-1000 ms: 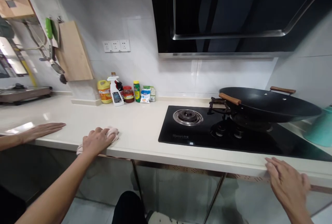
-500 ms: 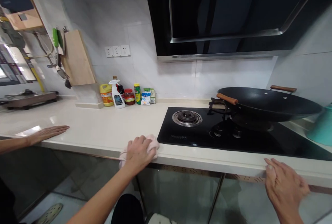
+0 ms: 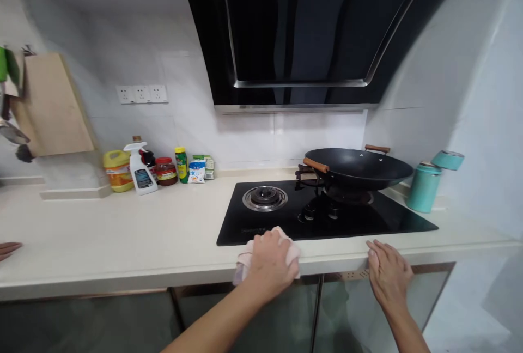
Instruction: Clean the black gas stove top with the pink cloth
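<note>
My left hand (image 3: 272, 259) is closed over a pale pink cloth (image 3: 244, 265) and presses it on the counter's front edge. Part of the cloth is hidden under the palm, and its upper end lies by the near edge of the black gas hob (image 3: 310, 227). My right hand (image 3: 388, 274) holds nothing. Its fingers are stretched out, and the fingertips touch the white counter's (image 3: 122, 233) front edge, right of the cloth. On the hob's right side rests a black wok (image 3: 368, 170) with wooden handles, while the left burner (image 3: 265, 199) is uncovered.
Another person's hand (image 3: 8, 248) lies at the far left. Along the wall stand a white spray bottle (image 3: 143, 173), a yellow jug (image 3: 118, 170), a red-lidded jar (image 3: 165, 172) and a green bottle (image 3: 182, 165). A teal canister (image 3: 425, 189) is at the right, below the range hood (image 3: 294, 97).
The view has turned right. My left hand has slid the cloth right along the counter edge, to in front of the hob. My right hand stays at the edge.
</note>
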Action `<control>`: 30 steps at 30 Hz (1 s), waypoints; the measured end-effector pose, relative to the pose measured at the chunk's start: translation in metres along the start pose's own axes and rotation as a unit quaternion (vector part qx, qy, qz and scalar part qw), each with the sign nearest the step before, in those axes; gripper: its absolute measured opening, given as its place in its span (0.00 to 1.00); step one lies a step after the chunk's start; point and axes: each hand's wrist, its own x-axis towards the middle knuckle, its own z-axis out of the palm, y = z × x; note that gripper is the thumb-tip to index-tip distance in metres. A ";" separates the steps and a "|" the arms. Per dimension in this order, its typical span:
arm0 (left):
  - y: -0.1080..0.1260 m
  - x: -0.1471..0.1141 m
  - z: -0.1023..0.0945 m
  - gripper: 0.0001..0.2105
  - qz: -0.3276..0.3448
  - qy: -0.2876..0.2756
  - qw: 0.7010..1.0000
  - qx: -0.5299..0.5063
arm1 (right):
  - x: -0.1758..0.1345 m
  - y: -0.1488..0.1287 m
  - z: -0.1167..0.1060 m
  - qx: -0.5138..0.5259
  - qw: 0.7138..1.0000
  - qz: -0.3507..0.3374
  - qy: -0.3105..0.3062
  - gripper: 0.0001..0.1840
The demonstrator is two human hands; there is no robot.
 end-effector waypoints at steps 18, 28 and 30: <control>0.040 0.076 -0.001 0.39 0.106 -0.135 0.947 -0.270 | 0.041 -0.037 -0.053 0.065 0.993 -0.033 -0.097 0.24; -0.115 0.018 0.013 0.17 -0.089 -0.063 0.978 -0.177 | 0.064 -0.180 -0.054 0.118 0.897 -0.243 -0.350 0.29; -0.127 0.013 0.025 0.18 -0.096 -0.042 0.981 -0.166 | 0.060 -0.200 -0.046 0.144 0.888 -0.275 -0.339 0.29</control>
